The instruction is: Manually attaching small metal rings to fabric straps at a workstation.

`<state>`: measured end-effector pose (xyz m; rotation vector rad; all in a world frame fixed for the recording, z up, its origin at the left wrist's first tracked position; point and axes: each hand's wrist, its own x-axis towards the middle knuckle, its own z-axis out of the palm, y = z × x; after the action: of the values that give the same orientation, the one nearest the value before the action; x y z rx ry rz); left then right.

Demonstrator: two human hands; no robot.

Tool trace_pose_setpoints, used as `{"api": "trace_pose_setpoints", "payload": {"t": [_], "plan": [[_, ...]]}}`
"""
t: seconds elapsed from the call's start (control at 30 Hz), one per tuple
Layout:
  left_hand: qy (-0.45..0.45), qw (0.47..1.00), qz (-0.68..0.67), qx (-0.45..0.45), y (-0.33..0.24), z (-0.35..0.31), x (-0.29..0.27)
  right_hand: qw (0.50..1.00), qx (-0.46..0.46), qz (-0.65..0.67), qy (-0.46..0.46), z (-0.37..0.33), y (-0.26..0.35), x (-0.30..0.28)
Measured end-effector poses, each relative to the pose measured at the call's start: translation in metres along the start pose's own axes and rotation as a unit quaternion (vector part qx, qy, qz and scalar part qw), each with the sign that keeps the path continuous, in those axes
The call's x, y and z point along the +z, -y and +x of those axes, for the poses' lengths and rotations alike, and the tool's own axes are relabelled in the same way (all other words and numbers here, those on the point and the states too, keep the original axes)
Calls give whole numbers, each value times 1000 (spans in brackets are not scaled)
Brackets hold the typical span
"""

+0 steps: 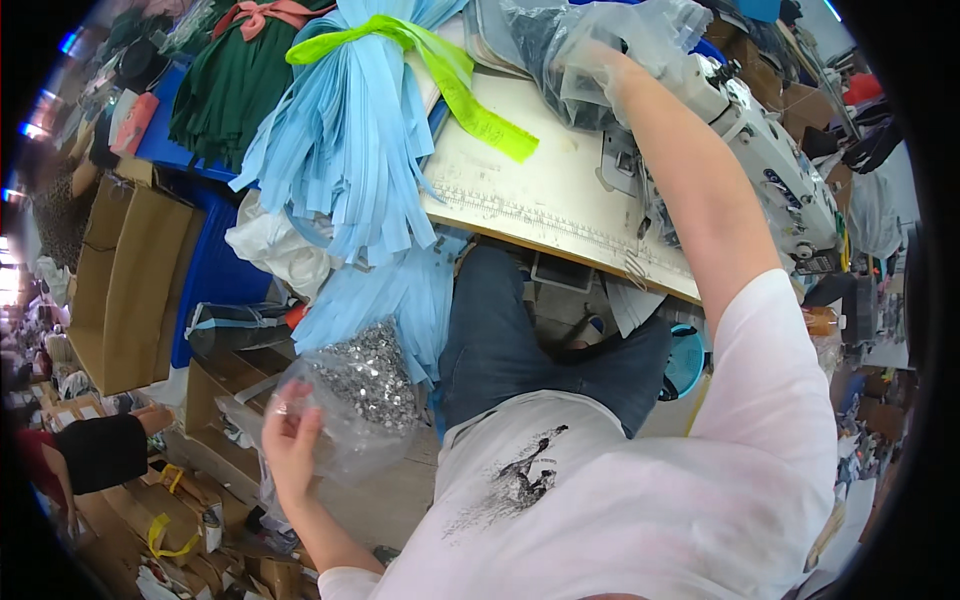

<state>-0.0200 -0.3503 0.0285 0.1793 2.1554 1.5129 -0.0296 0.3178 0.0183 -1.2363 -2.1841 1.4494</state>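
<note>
One pale tabletop (560,185) is the biggest thing near the seated person, spreading from 12 toward 2 o'clock. A sewing machine (775,165) stands on it at 2. Blue strips (350,140), soft and light by the look of them, drape at 11, partly over the near edge. At 1 o'clock lies some clear plastic (565,95), crumpled, probably thin and slippery; the right hand (600,62) is in among its folds, and I cannot tell whether its fingers are together or apart.

Down at 8 o'clock sits a see-through bag (345,425), off the tabletop, in front of the lower strips. The left hand (290,432) is at its outer side, fingers bent toward the film; whether they clamp it I cannot tell. It should be heavy for its size, limp and shifting, so I'd gather the neck and support it underneath. A lime band (445,75) crosses the strips toward 12. Smallest are the silver bits (370,372), likely hard, filling the bag.
</note>
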Motion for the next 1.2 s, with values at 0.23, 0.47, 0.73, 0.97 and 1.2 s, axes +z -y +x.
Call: {"api": "trace_pose_setpoints", "payload": {"t": [0.23,0.47,0.73,0.97,1.2], "plan": [[114,977,175,-51,-20,-19,-9,883,-233,-405,42,75,-55,-25],[71,976,203,-43,-45,-29,-31,958,-244,-148,-22,45,-47,-32],[41,928,306,209,-151,-12,-7,847,-398,-333,-117,-37,14,-36],[139,731,293,601,-241,87,192,972,-28,231,-32,-43,47,-36],[78,800,266,532,-189,205,362,976,-13,209,-55,-110,86,-52]]}}
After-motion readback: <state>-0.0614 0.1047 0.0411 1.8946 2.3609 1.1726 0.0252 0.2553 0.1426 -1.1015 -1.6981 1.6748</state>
